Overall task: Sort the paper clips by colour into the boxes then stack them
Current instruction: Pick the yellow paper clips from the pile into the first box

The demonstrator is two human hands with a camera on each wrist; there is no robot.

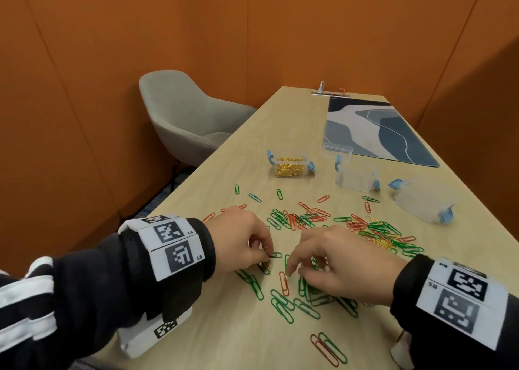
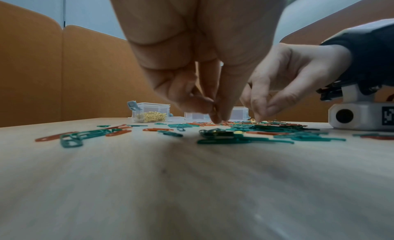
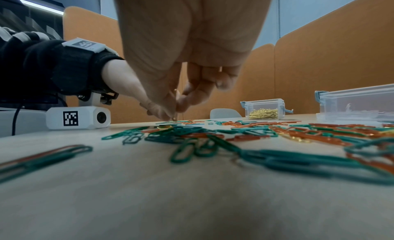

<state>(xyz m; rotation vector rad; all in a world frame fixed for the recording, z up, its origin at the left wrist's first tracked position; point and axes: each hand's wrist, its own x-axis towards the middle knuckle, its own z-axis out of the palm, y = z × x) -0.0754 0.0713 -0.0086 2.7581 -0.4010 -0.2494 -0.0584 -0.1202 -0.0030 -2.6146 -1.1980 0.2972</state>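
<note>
Fingers pinching gold clips, wristband "L5"

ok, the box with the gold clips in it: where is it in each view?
Head: box of gold clips at centre, beyond the clip pile.
Left wrist: left of centre, at the far table edge, left of the left hand.
Right wrist: right of centre, right of the right hand.
Shared landmark: the orange partition wall.
</note>
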